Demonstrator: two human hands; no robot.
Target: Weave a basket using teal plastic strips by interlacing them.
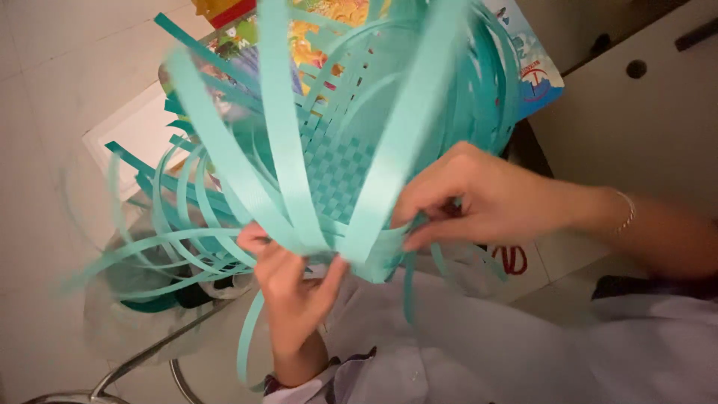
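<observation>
A half-woven basket (pixel 340 168) of teal plastic strips fills the middle of the view, its checkered woven base facing me and many loose strips (pixel 280 112) fanning up and to the left. My left hand (pixel 295 288) grips the lower edge of the weave from below, thumb up against the strips. My right hand (pixel 467 194) comes in from the right and pinches a strip at the basket's lower right edge. A thin bracelet (pixel 628 212) sits on the right wrist.
A colourful printed sheet (pixel 535 71) lies behind the basket. A clear plastic bag (pixel 134 292) with more teal strips rests at lower left, over a metal frame (pixel 142 363). Pale tiled floor (pixel 45 112) lies on the left, a beige surface (pixel 643 112) on the right.
</observation>
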